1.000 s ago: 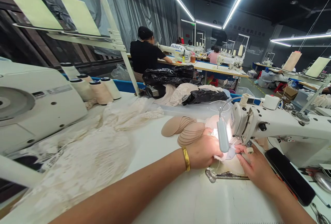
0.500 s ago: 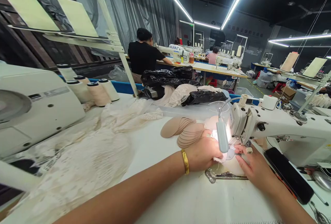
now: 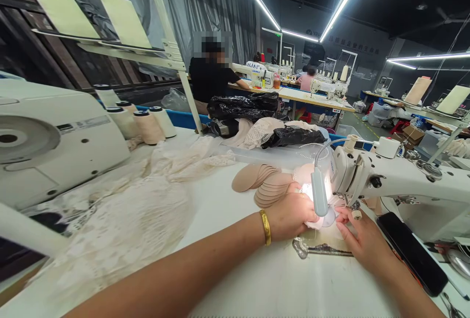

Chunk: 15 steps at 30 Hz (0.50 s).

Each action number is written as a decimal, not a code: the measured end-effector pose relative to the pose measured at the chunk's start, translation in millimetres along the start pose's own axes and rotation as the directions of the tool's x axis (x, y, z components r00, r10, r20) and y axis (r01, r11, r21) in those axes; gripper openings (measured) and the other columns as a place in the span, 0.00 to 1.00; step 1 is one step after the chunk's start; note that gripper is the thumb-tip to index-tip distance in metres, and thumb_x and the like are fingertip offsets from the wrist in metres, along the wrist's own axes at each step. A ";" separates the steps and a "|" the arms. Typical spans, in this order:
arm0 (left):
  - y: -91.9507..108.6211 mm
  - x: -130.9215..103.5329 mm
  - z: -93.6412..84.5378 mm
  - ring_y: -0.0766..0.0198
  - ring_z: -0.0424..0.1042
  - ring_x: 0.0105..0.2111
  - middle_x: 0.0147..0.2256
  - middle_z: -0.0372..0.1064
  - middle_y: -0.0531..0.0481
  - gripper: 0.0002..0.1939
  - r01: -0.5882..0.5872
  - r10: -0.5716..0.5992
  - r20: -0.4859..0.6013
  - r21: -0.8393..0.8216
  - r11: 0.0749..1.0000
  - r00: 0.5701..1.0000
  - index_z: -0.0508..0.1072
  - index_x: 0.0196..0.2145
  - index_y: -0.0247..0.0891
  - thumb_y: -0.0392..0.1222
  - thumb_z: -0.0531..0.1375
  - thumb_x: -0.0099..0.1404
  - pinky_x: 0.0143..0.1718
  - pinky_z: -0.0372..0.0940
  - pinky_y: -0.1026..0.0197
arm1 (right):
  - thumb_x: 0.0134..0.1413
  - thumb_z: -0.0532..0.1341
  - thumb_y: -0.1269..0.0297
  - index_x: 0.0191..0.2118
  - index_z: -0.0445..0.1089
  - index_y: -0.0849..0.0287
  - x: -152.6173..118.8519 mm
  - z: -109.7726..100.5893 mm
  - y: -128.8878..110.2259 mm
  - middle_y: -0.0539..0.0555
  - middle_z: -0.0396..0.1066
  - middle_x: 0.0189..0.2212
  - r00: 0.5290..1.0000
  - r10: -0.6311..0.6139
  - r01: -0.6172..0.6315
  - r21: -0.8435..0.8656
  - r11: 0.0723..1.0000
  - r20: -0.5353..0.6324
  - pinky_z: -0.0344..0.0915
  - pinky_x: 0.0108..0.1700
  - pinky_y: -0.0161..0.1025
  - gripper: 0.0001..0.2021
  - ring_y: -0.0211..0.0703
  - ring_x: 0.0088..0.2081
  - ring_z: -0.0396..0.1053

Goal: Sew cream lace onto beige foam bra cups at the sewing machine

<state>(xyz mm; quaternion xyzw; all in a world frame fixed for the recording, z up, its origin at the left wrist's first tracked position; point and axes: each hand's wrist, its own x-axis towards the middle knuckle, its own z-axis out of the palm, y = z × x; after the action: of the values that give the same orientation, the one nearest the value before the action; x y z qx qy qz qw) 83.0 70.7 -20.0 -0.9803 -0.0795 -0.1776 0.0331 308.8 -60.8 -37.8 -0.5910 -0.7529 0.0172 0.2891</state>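
Under the needle end of a white sewing machine point(image 3: 396, 171) lies a small pale fabric piece point(image 3: 329, 217), brightly lit by a grey lamp point(image 3: 319, 193) on a bent metal neck. My left hand point(image 3: 293, 214), with a gold bracelet at the wrist, is closed on the piece's left side. The lamp head covers part of the piece and those fingertips. At its right edge, my right hand point(image 3: 362, 235) touches it with fingertips, thumb held apart from the fingers. Fanned stacks of beige oval pads point(image 3: 272, 192) lie just beyond my left hand.
Cream lace fabric point(image 3: 139, 220) spreads over the left of the table, near thread cones point(image 3: 149, 127) and another white machine point(image 3: 55, 137). A black phone point(image 3: 413, 254) lies right of my right hand. Black plastic bags point(image 3: 246, 107) lie behind. A person in black point(image 3: 211, 78) sits further back.
The whole view has shifted slightly, so most things appear a little further right. Both hands stay at the fabric piece by the needle, with little visible movement.
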 end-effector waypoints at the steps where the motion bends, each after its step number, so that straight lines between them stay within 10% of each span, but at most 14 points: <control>1: 0.7 0.0 0.3 0.57 0.71 0.36 0.30 0.74 0.51 0.06 0.008 -0.008 -0.003 -0.002 1.000 1.000 0.75 0.32 0.43 0.34 0.60 0.64 0.49 0.54 0.51 | 0.70 0.53 0.63 0.55 0.67 0.53 -0.1 -0.3 -0.2 0.56 0.75 0.42 1.000 0.001 -0.001 0.004 1.000 0.010 0.73 0.45 0.48 0.13 0.51 0.44 0.73; 15: 27.2 -10.2 -5.5 0.64 0.61 0.26 0.26 0.69 0.56 0.13 -0.035 0.036 -0.025 0.022 0.999 0.999 0.65 0.23 0.37 0.33 0.61 0.64 0.41 0.51 0.52 | 0.72 0.52 0.67 0.48 0.71 0.50 0.0 -5.8 -13.3 0.52 0.74 0.38 0.966 -0.117 0.096 0.100 0.990 0.230 0.68 0.43 0.45 0.11 0.47 0.40 0.70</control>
<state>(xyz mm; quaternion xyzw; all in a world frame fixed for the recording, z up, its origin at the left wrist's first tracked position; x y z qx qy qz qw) 76.3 41.9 -19.4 -0.9788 -0.0635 -0.1888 0.0476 299.7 -66.6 -28.1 -0.5302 -0.8109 0.1049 0.2242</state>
